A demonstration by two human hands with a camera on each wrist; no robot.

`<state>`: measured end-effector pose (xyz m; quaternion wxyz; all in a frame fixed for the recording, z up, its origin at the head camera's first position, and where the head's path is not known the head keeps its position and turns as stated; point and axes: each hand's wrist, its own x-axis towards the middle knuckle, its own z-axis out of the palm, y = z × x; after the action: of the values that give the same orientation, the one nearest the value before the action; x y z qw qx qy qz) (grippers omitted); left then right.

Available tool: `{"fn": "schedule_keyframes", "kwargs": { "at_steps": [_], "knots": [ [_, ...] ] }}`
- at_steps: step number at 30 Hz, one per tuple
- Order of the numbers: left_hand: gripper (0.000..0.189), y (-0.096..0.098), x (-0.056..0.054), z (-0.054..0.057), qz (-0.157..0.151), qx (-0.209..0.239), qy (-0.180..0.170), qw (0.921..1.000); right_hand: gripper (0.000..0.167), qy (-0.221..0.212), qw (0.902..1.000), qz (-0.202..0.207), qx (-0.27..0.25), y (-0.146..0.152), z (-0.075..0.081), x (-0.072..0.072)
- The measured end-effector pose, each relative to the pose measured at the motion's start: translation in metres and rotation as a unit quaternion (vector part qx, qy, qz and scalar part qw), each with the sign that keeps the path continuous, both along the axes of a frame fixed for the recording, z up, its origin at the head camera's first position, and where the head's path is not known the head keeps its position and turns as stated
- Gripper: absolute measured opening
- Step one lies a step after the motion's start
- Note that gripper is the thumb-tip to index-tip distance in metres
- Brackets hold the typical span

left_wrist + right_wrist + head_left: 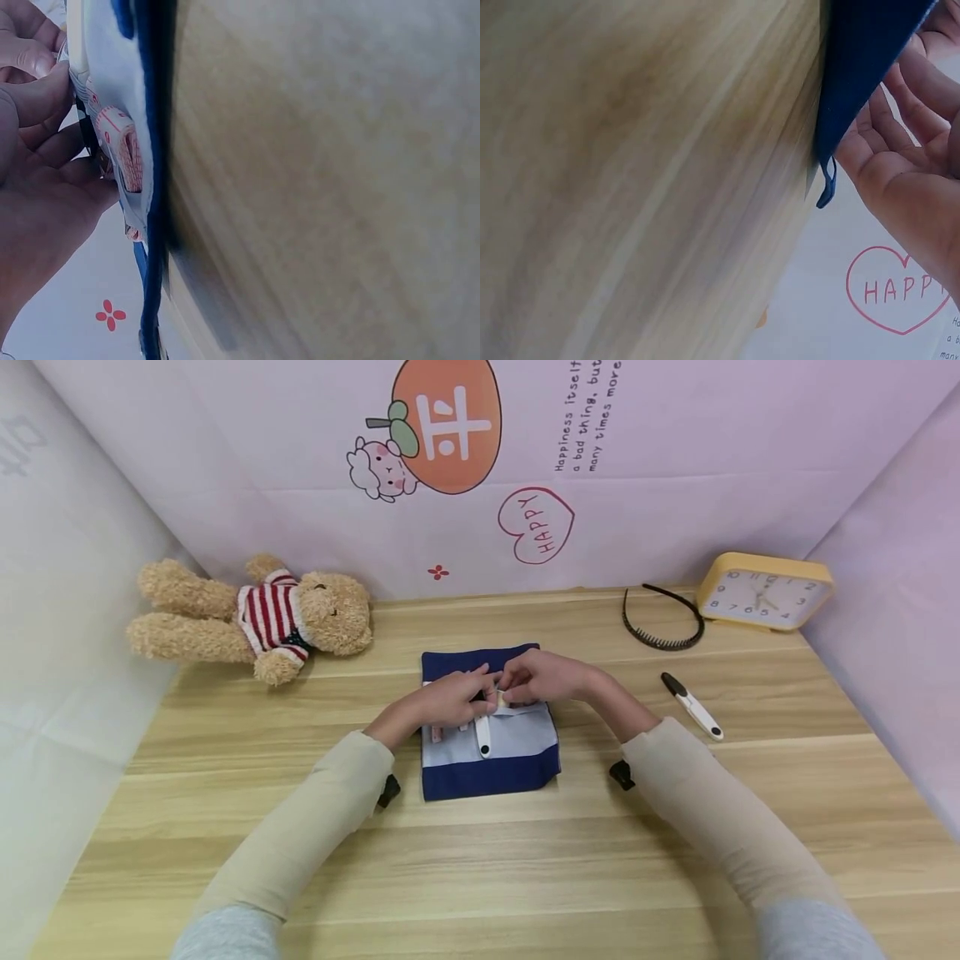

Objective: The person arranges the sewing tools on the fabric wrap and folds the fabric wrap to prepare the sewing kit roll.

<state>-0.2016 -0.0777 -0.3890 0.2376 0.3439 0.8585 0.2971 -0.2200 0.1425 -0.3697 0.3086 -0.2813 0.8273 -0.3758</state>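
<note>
A navy and light-grey cloth organiser (pixel 491 782) lies unfolded on the table, with pockets across its middle. At its right-hand pocket, my left hand (pixel 454 697) and right hand (pixel 546 677) meet, fingertips pinching a small pale packet (pixel 502 698); fingers partly cover it, and its kind is unclear. A slim white-handled tool (pixel 483 742) with a dark end stands in the pocket beside my left hand. Folded measuring tape (pixel 118 139), white with red marks, sits in a pocket below my left fingers. The right wrist view shows the organiser's navy edge with a loop (pixel 828 184).
A teddy bear (pixel 270 614) in a striped sweater lies at the back left. Toward the right are a black headband (pixel 667 642), a yellow-framed clock (pixel 765 592) and another white tool (pixel 693 707) with a dark end. A white printed cloth (pixel 300 527) hangs behind.
</note>
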Motion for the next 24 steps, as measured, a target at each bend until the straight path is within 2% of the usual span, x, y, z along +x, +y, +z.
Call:
{"fn": "schedule_keyframes", "kwargs": {
  "at_steps": [12,24],
  "knots": [
    [0.010,-0.0013,-0.0001,0.0022,0.001,0.001,0.004,1.0000,0.011,0.001,0.9995,-0.030,-0.011,-0.0036,-0.0039,-0.0034],
    [0.019,-0.0016,0.0003,0.0003,-0.017,0.004,0.013,0.9998,0.019,0.031,0.9992,0.003,0.024,-0.0089,-0.0023,-0.0031]
  ]
}}
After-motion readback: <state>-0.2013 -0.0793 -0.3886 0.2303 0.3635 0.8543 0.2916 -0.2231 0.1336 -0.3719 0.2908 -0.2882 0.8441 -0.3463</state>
